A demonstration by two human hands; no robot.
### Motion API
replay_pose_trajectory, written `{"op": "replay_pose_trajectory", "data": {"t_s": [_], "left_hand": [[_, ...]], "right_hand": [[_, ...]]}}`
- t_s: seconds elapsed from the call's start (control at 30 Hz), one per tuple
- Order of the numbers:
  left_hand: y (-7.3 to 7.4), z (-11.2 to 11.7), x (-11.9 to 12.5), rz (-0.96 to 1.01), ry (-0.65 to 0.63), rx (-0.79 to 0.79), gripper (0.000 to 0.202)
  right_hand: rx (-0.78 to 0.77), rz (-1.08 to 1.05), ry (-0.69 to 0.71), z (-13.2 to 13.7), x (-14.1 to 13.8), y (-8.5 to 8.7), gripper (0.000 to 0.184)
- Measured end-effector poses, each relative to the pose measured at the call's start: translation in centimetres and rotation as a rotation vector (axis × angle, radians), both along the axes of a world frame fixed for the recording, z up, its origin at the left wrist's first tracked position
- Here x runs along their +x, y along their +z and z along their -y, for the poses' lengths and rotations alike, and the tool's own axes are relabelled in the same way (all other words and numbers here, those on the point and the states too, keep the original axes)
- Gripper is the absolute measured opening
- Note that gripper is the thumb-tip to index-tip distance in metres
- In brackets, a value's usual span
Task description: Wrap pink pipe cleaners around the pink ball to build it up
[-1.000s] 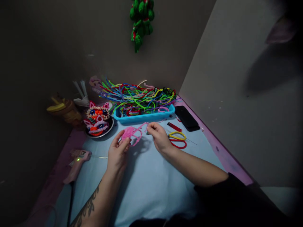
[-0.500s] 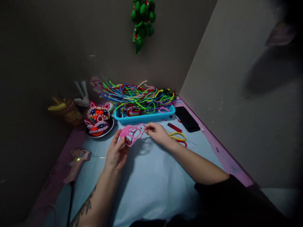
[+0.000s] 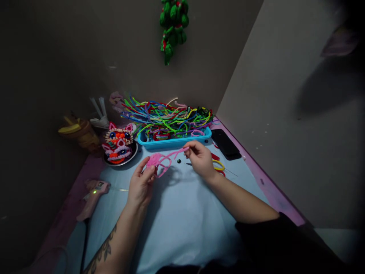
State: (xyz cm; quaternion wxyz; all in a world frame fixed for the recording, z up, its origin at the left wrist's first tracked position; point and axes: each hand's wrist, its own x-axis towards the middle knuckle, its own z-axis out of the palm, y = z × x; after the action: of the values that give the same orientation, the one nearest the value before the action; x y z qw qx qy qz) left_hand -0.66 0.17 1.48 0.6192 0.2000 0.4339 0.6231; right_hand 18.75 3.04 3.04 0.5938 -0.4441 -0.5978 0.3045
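A pink pipe-cleaner piece (image 3: 155, 160), densely coiled at one end with open loops at the other, is pinched in my left hand (image 3: 141, 180). My right hand (image 3: 199, 156) grips a pink pipe-cleaner strand (image 3: 177, 153) that stretches right from that piece. Both hands hold the work above the blue-covered table (image 3: 182, 228). Scissors with yellow and red handles (image 3: 219, 165) lie partly hidden behind my right hand, and a small dark bead-like thing (image 3: 179, 161) sits on the cloth below the strand.
A blue tray (image 3: 175, 144) heaped with colourful pipe cleaners (image 3: 168, 118) stands at the back. To the left are a bowl (image 3: 121, 163) with pipe-cleaner faces (image 3: 118, 144) and a pink glue gun (image 3: 92, 199). A black phone (image 3: 226, 144) lies at right.
My right hand has moved right and slightly up, drawing the pink strand out straighter. The dark bead-like thing has come into sight. My left hand has hardly moved.
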Motion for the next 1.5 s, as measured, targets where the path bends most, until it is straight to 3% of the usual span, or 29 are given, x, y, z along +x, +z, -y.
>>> {"op": "replay_pose_trajectory", "data": {"t_s": [0.23,0.43,0.77,0.97,1.17,1.27,1.37,1.43,1.5], "left_hand": [[0.5,0.3,0.5,0.102,-0.043,-0.037,0.05],[-0.2,0.3,0.5,0.099,-0.09,-0.024,0.052],[-0.4,0.5,1.0,0.073,-0.107,-0.004,0.049],[-0.1,0.5,0.8,0.083,-0.058,-0.032,0.048],[0.1,0.4,0.8,0.105,0.0,-0.018,0.049],[0.0,0.3,0.8,0.077,0.039,-0.011,0.051],[-0.3,0.3,0.7,0.008,0.074,0.031,0.053],[-0.5,0.5,0.7,-0.065,0.076,0.073,0.054],[-0.5,0.8,0.8,-0.138,0.059,0.11,0.055]], "right_hand": [[0.142,0.22,0.091,0.9,-0.6,-0.2,0.016],[0.195,0.273,0.29,1.1,-1.0,-0.7,0.018],[-0.062,0.238,0.187,1.6,-2.3,-0.5,0.005],[-0.154,0.22,0.254,1.2,-2.1,-0.9,0.011],[-0.145,0.195,0.342,0.9,-2.1,-1.4,0.031],[-0.038,0.153,0.177,1.3,-2.1,-1.6,0.048],[0.286,0.251,-0.085,2.3,-2.1,-1.2,0.039],[0.458,0.439,-0.082,3.0,-2.3,-0.7,0.026],[0.505,0.62,-0.035,3.5,-2.5,-0.2,0.022]]}}
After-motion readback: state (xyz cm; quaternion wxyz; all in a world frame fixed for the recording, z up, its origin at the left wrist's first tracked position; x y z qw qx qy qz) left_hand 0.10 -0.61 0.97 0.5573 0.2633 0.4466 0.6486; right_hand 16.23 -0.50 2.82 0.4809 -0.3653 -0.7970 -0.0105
